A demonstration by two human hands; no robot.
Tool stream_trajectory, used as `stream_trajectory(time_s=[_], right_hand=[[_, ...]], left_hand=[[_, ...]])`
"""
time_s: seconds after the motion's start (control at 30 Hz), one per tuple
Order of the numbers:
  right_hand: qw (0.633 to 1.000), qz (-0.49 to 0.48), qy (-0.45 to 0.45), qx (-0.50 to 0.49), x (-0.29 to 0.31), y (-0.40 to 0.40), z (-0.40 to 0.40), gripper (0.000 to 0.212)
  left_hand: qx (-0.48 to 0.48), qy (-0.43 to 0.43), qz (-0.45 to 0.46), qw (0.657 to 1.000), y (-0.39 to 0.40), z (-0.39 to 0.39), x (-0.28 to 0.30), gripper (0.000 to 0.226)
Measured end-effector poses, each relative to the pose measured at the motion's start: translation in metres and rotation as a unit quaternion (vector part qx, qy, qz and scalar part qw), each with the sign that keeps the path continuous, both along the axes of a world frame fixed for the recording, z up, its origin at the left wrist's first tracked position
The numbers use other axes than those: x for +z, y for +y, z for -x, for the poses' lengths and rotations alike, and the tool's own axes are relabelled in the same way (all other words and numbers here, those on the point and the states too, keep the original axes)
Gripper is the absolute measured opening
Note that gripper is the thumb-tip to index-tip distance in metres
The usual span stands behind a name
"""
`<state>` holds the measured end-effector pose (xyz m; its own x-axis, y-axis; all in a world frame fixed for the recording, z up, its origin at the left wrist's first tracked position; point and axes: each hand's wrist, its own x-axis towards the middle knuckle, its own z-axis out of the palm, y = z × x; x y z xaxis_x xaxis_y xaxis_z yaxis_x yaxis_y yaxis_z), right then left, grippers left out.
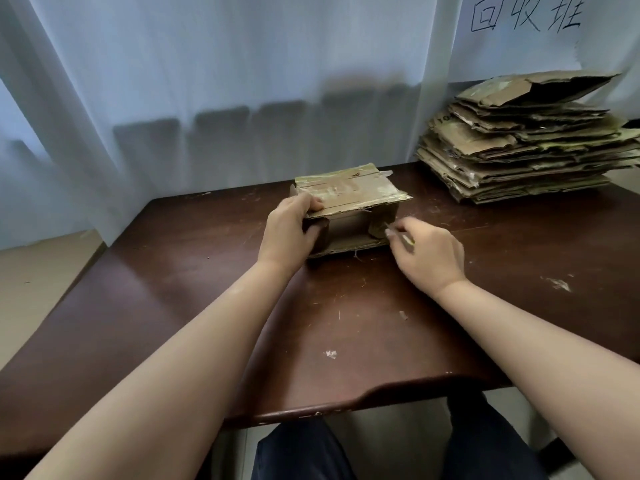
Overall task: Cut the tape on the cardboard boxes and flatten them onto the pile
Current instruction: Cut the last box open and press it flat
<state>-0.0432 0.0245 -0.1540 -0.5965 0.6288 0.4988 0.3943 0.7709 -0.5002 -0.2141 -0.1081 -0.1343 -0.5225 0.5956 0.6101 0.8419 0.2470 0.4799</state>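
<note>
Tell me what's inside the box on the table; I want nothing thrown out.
Through the open near end, the box shows only bare cardboard walls; the back is shadowed and the left hand hides one corner.

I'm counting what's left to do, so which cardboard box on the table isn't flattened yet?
The taped box between the hands at the table's middle: it stands hollow, while those in the pile at the far right lie flat.

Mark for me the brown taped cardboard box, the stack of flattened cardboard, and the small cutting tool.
Brown taped cardboard box (pixel 349 192), head view, top panel.
Stack of flattened cardboard (pixel 519 147), head view, front edges.
Small cutting tool (pixel 406 239), head view, shaft in the right hand (pixel 431 258).
</note>
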Motion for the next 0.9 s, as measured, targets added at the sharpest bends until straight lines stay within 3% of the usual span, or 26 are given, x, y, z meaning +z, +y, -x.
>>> stream_trajectory(time_s=[0.13, 0.23, 0.37, 0.47, 0.6, 0.9], right_hand=[[0.989, 0.096, 0.082, -0.081, 0.003, 0.01, 0.003, 0.023], [0.956, 0.221, 0.164, -0.098, 0.006, 0.019, 0.012, 0.028], [0.96, 0.246, 0.131, -0.018, 0.006, 0.015, 0.033, 0.056], [0.958, 0.245, 0.134, -0.066, 0.006, 0.011, 0.048, 0.068], [0.952, 0.257, 0.126, -0.111, 0.01, 0.01, 0.058, 0.06], [0.949, 0.275, 0.137, -0.064, 0.01, 0.019, 0.045, 0.042]], left_hand=[[0.004, -0.014, -0.034, 0.999, 0.004, 0.0, -0.01, 0.028], [0.021, -0.031, -0.078, 0.996, 0.011, -0.003, -0.017, 0.033], [0.057, -0.034, -0.117, 0.991, 0.022, -0.008, -0.018, 0.039], [0.084, -0.037, -0.115, 0.989, 0.026, -0.009, -0.018, 0.041], [0.112, -0.034, -0.101, 0.988, 0.033, -0.008, -0.011, 0.043], [0.086, -0.022, -0.063, 0.994, 0.034, -0.011, -0.01, 0.035]])
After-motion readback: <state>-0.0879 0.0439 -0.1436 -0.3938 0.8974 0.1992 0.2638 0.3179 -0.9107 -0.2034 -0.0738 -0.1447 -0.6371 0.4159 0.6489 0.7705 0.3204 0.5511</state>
